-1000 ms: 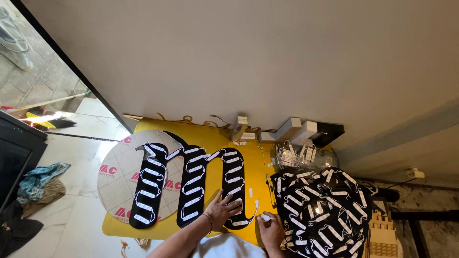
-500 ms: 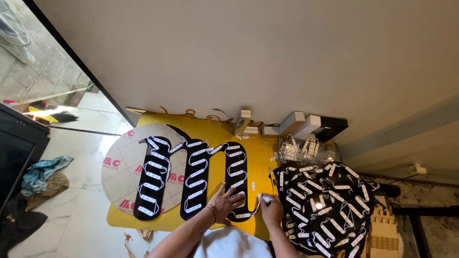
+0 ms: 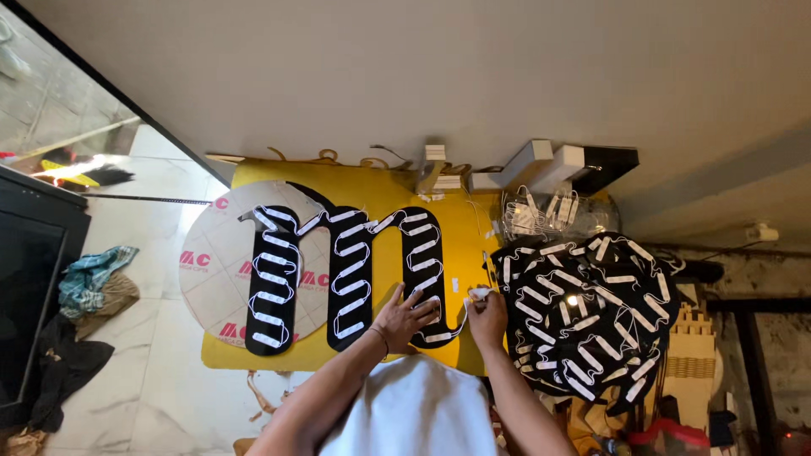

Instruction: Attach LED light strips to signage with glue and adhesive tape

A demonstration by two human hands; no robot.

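Both hands stay put: left hand (image 3: pixel 404 317) spread flat on the black letter (image 3: pixel 351 270), right hand (image 3: pixel 487 314) pinching a white module (image 3: pixel 479 294)

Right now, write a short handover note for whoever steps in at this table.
Left hand: flat on the lower end of the right stroke of the black letter, pressing it down.
Right hand: pinching a small white light strip on its wire, beside the letter's right edge.
The letter lies on the yellow table, partly over a round board.
Done: white strips line all three strokes.
Left: the strip in hand is not yet set down.
A pile of finished letters sits to the right.
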